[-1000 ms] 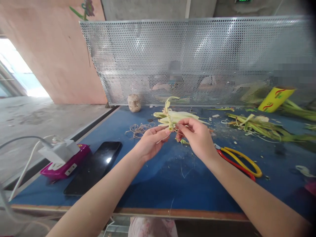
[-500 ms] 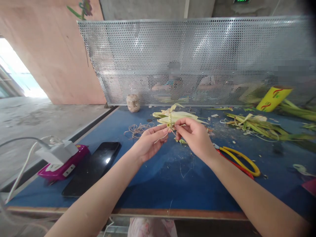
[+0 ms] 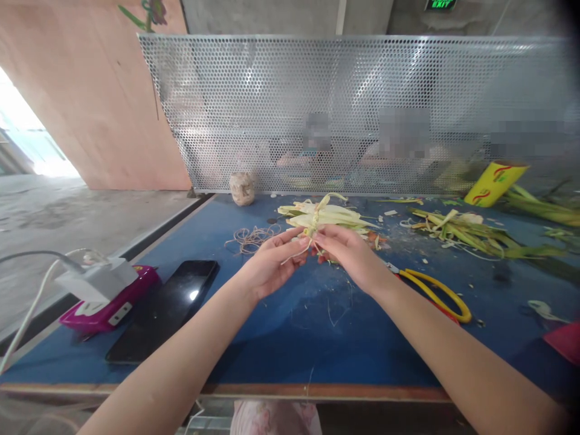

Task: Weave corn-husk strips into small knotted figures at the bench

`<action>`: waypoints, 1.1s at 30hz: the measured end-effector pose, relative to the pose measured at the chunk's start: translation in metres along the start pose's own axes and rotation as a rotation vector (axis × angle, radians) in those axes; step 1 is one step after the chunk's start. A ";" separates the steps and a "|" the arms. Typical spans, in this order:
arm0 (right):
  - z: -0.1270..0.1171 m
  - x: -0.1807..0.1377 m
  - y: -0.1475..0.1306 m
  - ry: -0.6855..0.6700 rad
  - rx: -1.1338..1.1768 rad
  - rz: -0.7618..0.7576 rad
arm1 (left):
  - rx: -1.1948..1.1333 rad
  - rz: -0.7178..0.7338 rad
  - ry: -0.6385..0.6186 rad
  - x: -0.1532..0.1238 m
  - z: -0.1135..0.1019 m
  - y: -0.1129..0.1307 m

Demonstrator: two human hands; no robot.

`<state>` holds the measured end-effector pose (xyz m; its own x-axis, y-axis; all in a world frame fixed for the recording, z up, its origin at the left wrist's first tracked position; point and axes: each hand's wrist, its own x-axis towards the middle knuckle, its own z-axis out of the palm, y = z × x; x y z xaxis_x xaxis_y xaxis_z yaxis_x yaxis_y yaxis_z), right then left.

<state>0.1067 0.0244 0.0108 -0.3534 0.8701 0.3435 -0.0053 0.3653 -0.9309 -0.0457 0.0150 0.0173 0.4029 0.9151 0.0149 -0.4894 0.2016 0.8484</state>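
Note:
Close together over the middle of the table, both hands pinch a small braid of pale corn husk (image 3: 316, 217). My left hand (image 3: 277, 261) has thumb and fingers closed at its lower end, and a thin cord trails across those fingers. My right hand (image 3: 352, 252) presses thumb and fingertips onto the same end from the other side; the fingertips partly hide the spot. A loose husk tip curls up at the braid's top. Behind it lies a pile of pale husks (image 3: 344, 216). Left of the pile is a tangle of brown twine (image 3: 254, 239).
Scissors with yellow and red handles (image 3: 437, 291) lie beside my right forearm. A phone (image 3: 167, 311) and a magenta power strip (image 3: 111, 308) are at left. Green husks (image 3: 471, 234) and a yellow tube (image 3: 496, 182) stand right. A perforated metal screen (image 3: 290, 90) borders the back.
My right hand has moved slightly left and closed in against the braid's lower end, beside my left fingers. The left hand keeps its hold. The view has shifted a little.

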 end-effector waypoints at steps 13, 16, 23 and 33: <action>0.002 0.000 0.000 0.117 0.110 -0.070 | 0.043 0.056 0.032 -0.001 0.001 0.001; 0.002 0.000 0.001 0.124 0.115 -0.082 | 0.052 0.085 0.042 -0.001 0.001 0.001; 0.001 -0.001 0.002 0.124 0.117 -0.056 | 0.101 0.137 0.098 -0.002 0.002 0.003; 0.002 0.001 0.005 0.180 0.094 -0.059 | 0.204 0.279 0.201 -0.003 0.006 0.000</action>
<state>0.1040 0.0263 0.0058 -0.1770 0.8963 0.4066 -0.1108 0.3923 -0.9131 -0.0421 0.0103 0.0205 0.1067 0.9792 0.1724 -0.3869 -0.1189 0.9144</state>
